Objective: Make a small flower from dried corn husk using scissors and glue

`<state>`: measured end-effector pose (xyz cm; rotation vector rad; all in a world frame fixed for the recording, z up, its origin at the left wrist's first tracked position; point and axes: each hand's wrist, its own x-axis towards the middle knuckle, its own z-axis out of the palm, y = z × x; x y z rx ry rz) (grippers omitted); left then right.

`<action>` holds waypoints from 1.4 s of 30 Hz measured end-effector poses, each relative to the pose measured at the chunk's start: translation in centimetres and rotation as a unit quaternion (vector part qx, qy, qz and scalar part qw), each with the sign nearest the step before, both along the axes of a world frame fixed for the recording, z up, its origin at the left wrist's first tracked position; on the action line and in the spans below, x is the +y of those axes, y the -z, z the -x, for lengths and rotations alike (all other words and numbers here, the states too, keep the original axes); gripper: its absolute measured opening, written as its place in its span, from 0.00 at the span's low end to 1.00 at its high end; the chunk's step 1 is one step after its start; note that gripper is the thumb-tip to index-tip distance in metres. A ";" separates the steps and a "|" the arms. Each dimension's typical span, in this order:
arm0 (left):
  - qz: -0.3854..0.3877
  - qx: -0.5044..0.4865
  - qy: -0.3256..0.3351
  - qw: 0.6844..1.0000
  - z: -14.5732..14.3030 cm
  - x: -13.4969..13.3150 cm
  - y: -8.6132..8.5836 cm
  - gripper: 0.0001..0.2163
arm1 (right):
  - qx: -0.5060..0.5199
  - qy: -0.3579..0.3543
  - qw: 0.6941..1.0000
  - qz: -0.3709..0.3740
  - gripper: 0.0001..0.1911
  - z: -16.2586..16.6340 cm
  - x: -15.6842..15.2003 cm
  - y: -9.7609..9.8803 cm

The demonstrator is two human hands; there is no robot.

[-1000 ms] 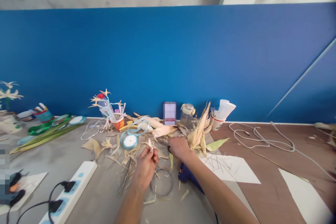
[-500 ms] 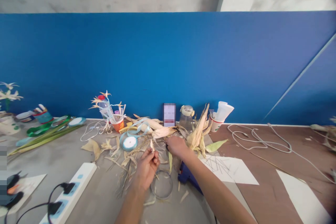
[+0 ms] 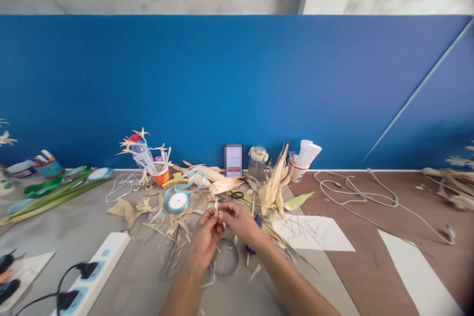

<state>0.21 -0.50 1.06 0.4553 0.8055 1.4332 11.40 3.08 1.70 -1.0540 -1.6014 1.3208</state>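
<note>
My left hand (image 3: 206,235) is closed in a pinch on a small pale piece of corn husk (image 3: 217,203), whose tip points up. My right hand (image 3: 239,220) meets it there, its fingers pressed together at the base of the same piece. Just beyond the hands lies a pair of black-handled scissors (image 3: 237,195). Below them a grey wire ring or tape roll (image 3: 237,261) rests on the table. Partly behind my right arm is a blue glue gun (image 3: 258,221). A bundle of dried corn husks (image 3: 273,190) stands to the right.
A ribbon spool (image 3: 178,202) and husk scraps (image 3: 177,237) lie to the left. A power strip (image 3: 97,269) with black plugs is at the front left. Behind stand a phone (image 3: 233,162), a jar (image 3: 258,165) and a paper cup (image 3: 299,172). Thin wires (image 3: 301,228) lie on white paper.
My right hand has drawn back from beside the scissors and joined my left hand at the husk piece. The scissor handles now show. The view has shifted slightly to the right.
</note>
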 end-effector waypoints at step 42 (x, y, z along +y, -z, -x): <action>-0.031 0.113 0.084 0.990 -0.5 -0.6 0.0 0.10 | 0.216 -0.013 0.966 0.145 0.11 0.3 -0.7 0.0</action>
